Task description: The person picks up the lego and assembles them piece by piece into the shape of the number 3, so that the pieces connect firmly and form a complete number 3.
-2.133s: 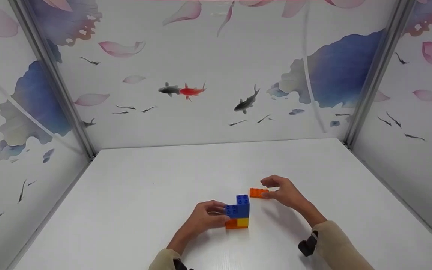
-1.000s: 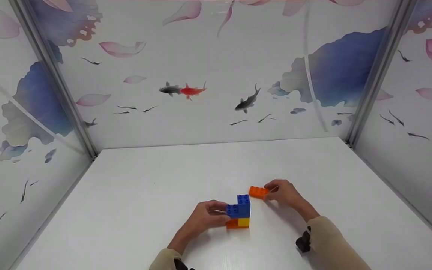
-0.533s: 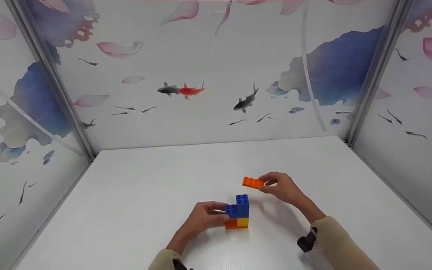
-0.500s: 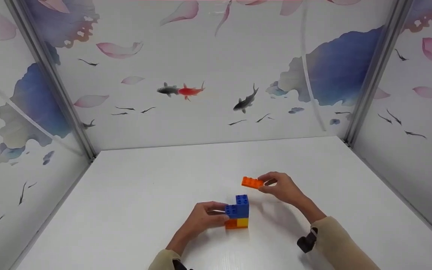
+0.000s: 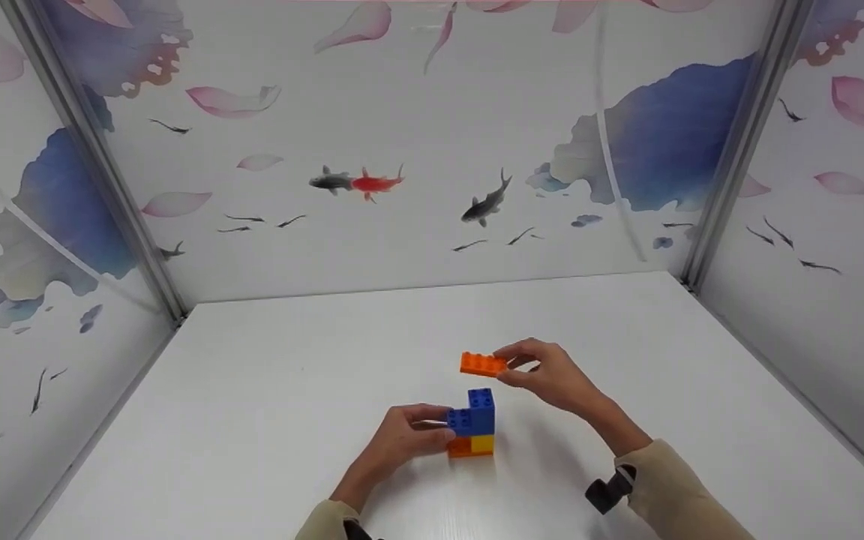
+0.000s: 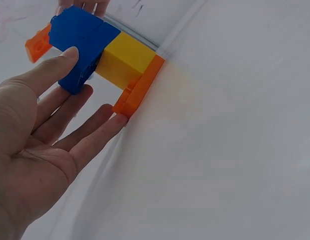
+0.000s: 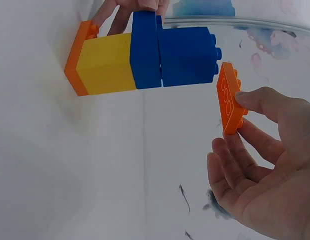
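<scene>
A small tower of toy building bricks stands on the white table (image 5: 289, 420): a flat orange brick (image 7: 76, 62) at the bottom, a yellow brick (image 7: 105, 65) on it, then a longer blue brick (image 7: 145, 52) that juts out to the left, topped by a square blue brick (image 7: 187, 56). My left hand (image 5: 406, 435) grips the jutting end of the longer blue brick, its lower fingertips at the orange base. Between thumb and fingers, my right hand (image 5: 552, 375) pinches a second flat orange brick (image 5: 481, 364), held in the air close to the tower's top, studs away from the tower.
White panels printed with fish, petals and blue leaf shapes enclose the table, with a back wall (image 5: 402, 247) and metal corner posts (image 5: 732, 150). A black wrist device (image 5: 608, 491) sits at the right sleeve (image 5: 676, 487).
My right hand took hold of the flat orange brick, lifted it off the table and carried it left toward the tower's top. My left hand has stayed at the tower.
</scene>
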{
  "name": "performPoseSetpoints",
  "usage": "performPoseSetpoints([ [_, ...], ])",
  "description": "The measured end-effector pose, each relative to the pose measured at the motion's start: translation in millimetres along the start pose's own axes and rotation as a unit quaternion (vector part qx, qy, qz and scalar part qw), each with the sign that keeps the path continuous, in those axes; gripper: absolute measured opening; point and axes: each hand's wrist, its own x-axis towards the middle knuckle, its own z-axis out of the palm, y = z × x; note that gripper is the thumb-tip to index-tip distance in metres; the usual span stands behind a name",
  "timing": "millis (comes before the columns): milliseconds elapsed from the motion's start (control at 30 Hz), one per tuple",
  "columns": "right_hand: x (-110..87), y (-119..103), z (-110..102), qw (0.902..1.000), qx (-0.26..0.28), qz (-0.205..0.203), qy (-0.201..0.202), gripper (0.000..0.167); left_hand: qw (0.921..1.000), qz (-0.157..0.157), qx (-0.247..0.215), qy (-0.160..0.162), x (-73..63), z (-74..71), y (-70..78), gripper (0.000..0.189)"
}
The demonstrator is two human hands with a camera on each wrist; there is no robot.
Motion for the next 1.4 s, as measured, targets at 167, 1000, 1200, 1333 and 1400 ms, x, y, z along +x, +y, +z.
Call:
performPoseSetpoints([
  [167, -5.8, -8, 2, 0.9995, 0.004, -0.028, -0.013, 0.029, 1.0000, 0.002, -0.005, -0.001, -0.4, -0.2, 0.3, 0.050],
  [1000, -14.5, -8, 17, 0.9957, 0.014, -0.068, -0.061, 0.028, 1.0000, 0.006, -0.007, 0.001, -0.8, -0.5, -0.1, 0.051],
  [1200, -13.7, -5, 17, 0.9940, 0.026, -0.072, -0.078, 0.029, 0.9999, 0.011, -0.007, -0.001, -0.8, -0.3, -0.2, 0.048],
  [1333, -13.6, -4, 16, 0.9940, 0.039, -0.064, -0.080, 0.030, 0.9999, 0.011, -0.010, 0.000, -0.4, -0.3, -1.1, 0.046],
  [1400, -14.2, -4, 16, 0.9936, 0.050, -0.057, -0.084, 0.030, 0.9999, 0.013, -0.011, 0.000, -0.6, -0.2, -1.0, 0.046],
])
